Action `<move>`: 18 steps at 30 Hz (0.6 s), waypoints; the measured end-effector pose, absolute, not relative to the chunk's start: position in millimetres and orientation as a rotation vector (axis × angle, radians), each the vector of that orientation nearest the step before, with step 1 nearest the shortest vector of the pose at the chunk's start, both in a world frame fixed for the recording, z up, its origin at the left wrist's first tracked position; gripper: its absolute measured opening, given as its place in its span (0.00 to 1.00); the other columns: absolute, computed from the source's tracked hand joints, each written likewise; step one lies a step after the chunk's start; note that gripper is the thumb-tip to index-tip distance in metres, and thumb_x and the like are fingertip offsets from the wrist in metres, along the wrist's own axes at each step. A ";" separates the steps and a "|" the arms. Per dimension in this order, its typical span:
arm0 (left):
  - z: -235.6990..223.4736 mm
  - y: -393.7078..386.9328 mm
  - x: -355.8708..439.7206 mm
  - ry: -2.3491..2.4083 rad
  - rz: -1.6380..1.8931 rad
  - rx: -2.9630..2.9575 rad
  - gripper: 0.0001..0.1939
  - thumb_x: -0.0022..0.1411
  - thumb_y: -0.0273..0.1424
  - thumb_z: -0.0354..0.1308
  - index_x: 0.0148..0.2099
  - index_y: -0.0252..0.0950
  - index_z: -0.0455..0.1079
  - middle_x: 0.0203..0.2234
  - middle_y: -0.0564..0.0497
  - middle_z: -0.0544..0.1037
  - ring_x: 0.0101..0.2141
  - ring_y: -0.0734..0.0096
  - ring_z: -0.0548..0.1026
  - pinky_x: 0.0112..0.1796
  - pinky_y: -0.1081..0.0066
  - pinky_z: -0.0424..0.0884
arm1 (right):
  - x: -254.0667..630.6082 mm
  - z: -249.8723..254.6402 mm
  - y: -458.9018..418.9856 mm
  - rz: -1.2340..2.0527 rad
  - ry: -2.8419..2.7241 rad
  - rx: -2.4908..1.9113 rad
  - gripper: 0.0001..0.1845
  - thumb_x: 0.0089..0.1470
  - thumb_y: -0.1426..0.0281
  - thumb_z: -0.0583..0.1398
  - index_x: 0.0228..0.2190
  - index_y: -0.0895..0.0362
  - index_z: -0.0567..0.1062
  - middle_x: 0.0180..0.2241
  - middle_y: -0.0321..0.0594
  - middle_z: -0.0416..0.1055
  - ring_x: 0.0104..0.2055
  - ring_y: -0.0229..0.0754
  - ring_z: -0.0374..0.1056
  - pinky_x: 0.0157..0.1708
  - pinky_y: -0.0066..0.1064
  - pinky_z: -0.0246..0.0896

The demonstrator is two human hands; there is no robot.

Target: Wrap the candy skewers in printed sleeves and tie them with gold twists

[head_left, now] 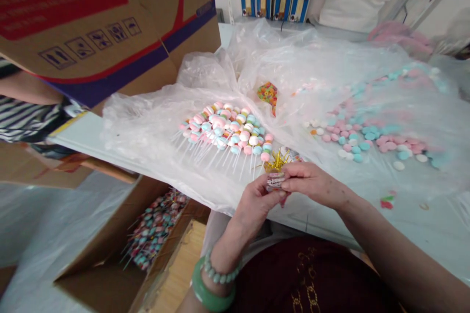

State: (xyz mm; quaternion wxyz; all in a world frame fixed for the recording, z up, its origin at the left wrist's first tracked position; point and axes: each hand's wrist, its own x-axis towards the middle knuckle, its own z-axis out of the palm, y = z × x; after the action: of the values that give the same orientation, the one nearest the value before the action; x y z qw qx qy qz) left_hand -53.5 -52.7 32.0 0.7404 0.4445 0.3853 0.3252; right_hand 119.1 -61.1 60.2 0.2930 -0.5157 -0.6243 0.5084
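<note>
My left hand (260, 196) and my right hand (306, 183) meet at the table's front edge, fingers pinched together. Between them is a small printed wrapper (275, 180) with lettering on it; whether anything is inside cannot be made out. Just beyond my fingertips lies a tuft of gold twist ties (278, 160). To the left of it, a pile of pastel balls on white sticks (227, 129) rests on clear plastic sheeting (147, 120), sticks pointing toward me. Loose pink, blue and white discs (352, 139) are scattered to the right.
A large printed cardboard box (147, 54) stands at the back left, with another person's arm (29, 89) beside it. Below the table edge, an open carton (99, 274) holds many more sticks. Blue binders (282, 2) line a shelf. A colourful wrapper (268, 94) lies on the sheeting.
</note>
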 end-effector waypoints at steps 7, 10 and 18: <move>30.7 -28.2 -93.0 1.095 0.979 0.635 0.10 0.42 0.32 0.69 0.29 0.31 0.77 0.25 0.49 0.79 0.27 0.71 0.73 0.32 0.71 0.68 | 90.0 31.5 -20.3 0.835 -1.754 -1.730 0.11 0.58 0.67 0.53 0.29 0.56 0.74 0.27 0.36 0.72 0.31 0.39 0.67 0.31 0.28 0.56; 30.7 -18.5 -103.4 1.093 1.170 0.477 0.07 0.40 0.28 0.67 0.26 0.32 0.75 0.27 0.49 0.80 0.31 0.70 0.75 0.35 0.72 0.70 | 78.8 18.1 -14.0 0.575 -2.177 -1.856 0.14 0.60 0.68 0.52 0.31 0.55 0.76 0.35 0.41 0.76 0.37 0.42 0.69 0.34 0.30 0.56; 27.0 -19.3 -110.6 1.011 1.101 0.463 0.05 0.49 0.27 0.60 0.32 0.33 0.71 0.30 0.46 0.81 0.30 0.65 0.78 0.33 0.68 0.73 | 94.4 25.7 -40.5 0.420 -2.210 -2.084 0.15 0.59 0.70 0.50 0.29 0.56 0.75 0.31 0.41 0.76 0.34 0.42 0.69 0.30 0.30 0.52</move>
State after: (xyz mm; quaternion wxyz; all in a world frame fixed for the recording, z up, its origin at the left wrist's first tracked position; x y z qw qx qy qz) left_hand -110.6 -19.3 27.0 0.7091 0.2085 0.4556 0.4960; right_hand 94.4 -40.5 25.7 0.0374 -0.6790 -0.7203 0.1368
